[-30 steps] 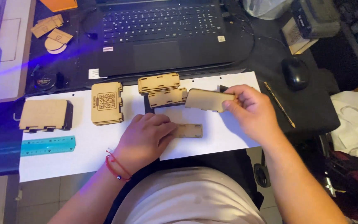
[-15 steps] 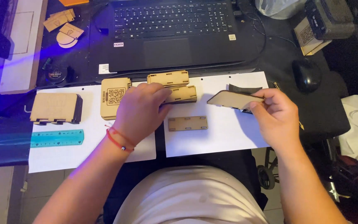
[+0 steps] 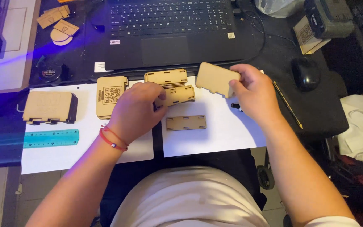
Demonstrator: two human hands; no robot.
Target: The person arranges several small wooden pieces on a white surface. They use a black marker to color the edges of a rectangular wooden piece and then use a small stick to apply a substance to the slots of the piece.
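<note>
Right hand (image 3: pixel 253 90) is up off the desk, fingers pinched on a notched wooden panel (image 3: pixel 216 78), holding it tilted above the right-hand white sheet (image 3: pixel 215 138); left hand (image 3: pixel 137 109) is down on the desk, fingers curled over the near stack of slotted panels (image 3: pixel 180 95), thumb and fingertips at its left end, though whether a piece is actually gripped or only touched I cannot tell; behind it sits a second stack of slotted panels (image 3: pixel 166 77), hard against the laptop (image 3: pixel 169 31); one loose slotted strip (image 3: pixel 186 122) lies flat and alone on the sheet, below both hands and touched by neither; off to the left, a stack of engraved square panels (image 3: pixel 111 96), then an assembled wooden box (image 3: pixel 49 107), with a teal ruler (image 3: pixel 51 138) just in front of it; a mouse (image 3: pixel 305 72) and a pencil (image 3: pixel 287 105) lie to the right; this reads as the picking stage of putting a box together, one wall in the right hand, a mate being drawn from the stack; the joining would call for tabs lined up square to slots and a single piece separated cleanly from the pile, without dragging its neighbours.
</note>
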